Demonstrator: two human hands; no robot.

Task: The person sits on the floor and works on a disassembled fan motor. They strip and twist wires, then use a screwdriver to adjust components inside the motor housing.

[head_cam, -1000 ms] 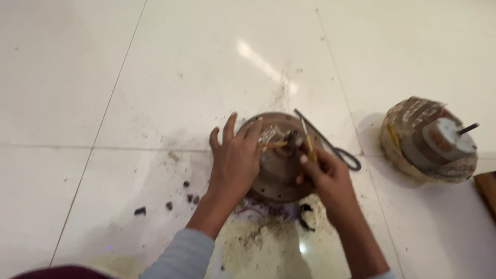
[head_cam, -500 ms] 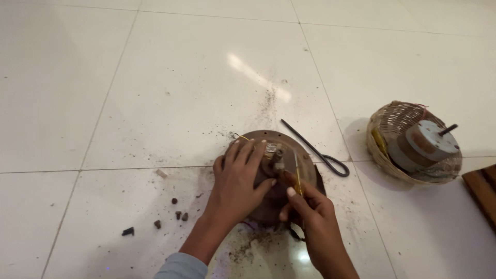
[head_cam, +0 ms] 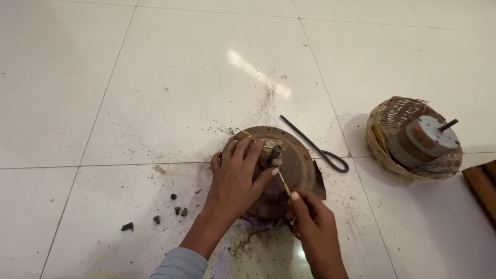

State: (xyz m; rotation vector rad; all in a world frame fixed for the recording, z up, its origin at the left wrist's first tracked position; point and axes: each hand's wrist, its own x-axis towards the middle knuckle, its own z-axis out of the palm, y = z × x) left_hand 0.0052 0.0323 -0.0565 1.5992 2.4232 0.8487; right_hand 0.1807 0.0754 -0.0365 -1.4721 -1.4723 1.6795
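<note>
Although the left hand (head_cam: 235,178) covers a good part of it, the round rusty brown motor housing (head_cam: 297,165) can be made out lying on the white tiled floor (head_cam: 155,77), a little right of the middle of the view. The left hand lies flat on top of the housing, its fingers (head_cam: 243,150) spread apart and pressing down, the thumb reaching toward the small metal shaft (head_cam: 274,153) at the centre. The near rim of the housing is hidden under that hand and wrist.

The right hand (head_cam: 315,232) is just below the housing, its fingers pinched together on a thin yellowish rod (head_cam: 283,184) whose far tip points at the shaft; whether the tip touches it is hard to tell. The rod's lower end is buried in the grip, and the forearm is cut off by the bottom edge.

A black bent wire loop (head_cam: 320,150) lies on the floor just right of the housing. Well apart to the right stands a woven basket (head_cam: 385,139) holding a grey motor part (head_cam: 429,137). A brown wooden piece (head_cam: 483,183) is cut off at the right edge. Small dark crumbs (head_cam: 175,206) and dusty grime are scattered left of and below the housing.
</note>
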